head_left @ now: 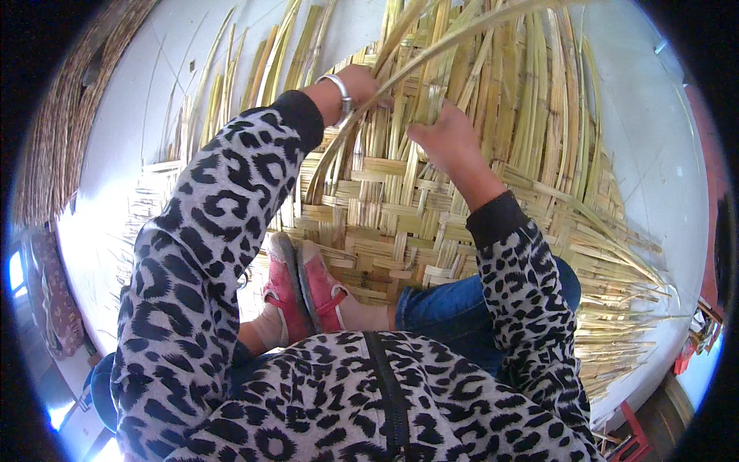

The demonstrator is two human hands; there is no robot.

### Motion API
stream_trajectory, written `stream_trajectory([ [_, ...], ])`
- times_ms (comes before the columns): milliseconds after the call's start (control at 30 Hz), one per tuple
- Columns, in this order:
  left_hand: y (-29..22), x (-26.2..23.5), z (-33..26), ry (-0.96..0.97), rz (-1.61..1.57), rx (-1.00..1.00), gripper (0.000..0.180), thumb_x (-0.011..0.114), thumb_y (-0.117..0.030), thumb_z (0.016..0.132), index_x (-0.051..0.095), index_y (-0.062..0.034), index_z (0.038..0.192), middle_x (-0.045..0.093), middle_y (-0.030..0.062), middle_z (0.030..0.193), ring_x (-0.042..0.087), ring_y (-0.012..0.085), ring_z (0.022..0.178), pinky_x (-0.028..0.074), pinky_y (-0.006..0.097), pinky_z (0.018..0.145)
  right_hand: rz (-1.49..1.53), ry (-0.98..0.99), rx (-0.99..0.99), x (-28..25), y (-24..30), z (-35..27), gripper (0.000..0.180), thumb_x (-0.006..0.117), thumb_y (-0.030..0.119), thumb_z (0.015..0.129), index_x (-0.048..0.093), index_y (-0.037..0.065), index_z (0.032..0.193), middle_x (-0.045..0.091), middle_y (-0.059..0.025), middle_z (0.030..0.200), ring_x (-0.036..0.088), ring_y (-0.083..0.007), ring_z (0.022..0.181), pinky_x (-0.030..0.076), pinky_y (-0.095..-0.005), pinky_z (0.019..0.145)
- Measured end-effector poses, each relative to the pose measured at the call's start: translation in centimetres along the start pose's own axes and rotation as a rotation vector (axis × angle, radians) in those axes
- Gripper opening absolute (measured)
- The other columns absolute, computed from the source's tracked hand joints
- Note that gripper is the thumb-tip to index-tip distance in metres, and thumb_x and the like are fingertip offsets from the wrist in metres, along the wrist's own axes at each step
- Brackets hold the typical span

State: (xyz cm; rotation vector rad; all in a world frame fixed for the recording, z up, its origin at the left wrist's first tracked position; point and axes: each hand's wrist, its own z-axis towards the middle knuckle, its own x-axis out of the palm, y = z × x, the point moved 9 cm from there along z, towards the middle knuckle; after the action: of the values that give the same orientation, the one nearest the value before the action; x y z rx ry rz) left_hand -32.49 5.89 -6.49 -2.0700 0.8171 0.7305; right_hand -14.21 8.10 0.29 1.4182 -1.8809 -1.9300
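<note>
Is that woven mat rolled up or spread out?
Spread out: the woven mat lies across the pale floor, with loose strips fanning away from its far edge.

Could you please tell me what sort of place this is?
Probably a room at home or a small workshop: a partly woven mat of split stalks lies on a smooth, pale floor, and a brown ribbed sheet shows at the upper left.

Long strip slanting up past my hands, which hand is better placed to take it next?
Likely your left hand: the long strip crosses close beside it, while your right hand sits lower and farther off.
</note>
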Motion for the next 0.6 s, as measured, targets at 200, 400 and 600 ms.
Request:
stream_trajectory([
  [200,-1.2,-1.3,-3.7,0.039,-0.538,0.202,0.056,0.083,-0.039,0.071,0.066,0.0029,0.103,0.068,0.0075,0.093,0.06,0.0191,0.07,0.05,0.033,0.065,-0.054,0.001,0.012,-0.2,0.3,0.1,0.043,0.066,0.027,0.073,0.062,-0.003,0.103,0.066,-0.0267,0.092,0.063,-0.0429,0.088,0.052,-0.0452,0.08],
  [400,-2.2,-2.3,-2.9,-0.131,-0.023,0.271,0.048,0.076,-0.043,0.079,0.068,0.0001,0.097,0.069,0.0092,0.077,0.062,0.0163,0.067,0.053,0.035,0.065,-0.055,-0.004,-0.051,0.8,-0.4,0.6,0.038,0.064,0.026,0.075,0.062,-0.005,0.097,0.065,-0.0273,0.092,0.062,-0.0441,0.089,0.051,-0.0474,0.08],
  [600,-2.7,-1.3,-1.4,-0.128,0.014,0.261,0.044,0.079,-0.032,0.075,0.066,0.0,0.102,0.068,0.01,0.076,0.066,0.0175,0.069,0.056,0.035,0.061,-0.103,-0.016,-0.102,0.9,-0.5,0.6,0.039,0.063,0.028,0.078,0.062,-0.006,0.097,0.064,-0.0286,0.094,0.062,-0.0448,0.091,0.051,-0.0476,0.082],
])
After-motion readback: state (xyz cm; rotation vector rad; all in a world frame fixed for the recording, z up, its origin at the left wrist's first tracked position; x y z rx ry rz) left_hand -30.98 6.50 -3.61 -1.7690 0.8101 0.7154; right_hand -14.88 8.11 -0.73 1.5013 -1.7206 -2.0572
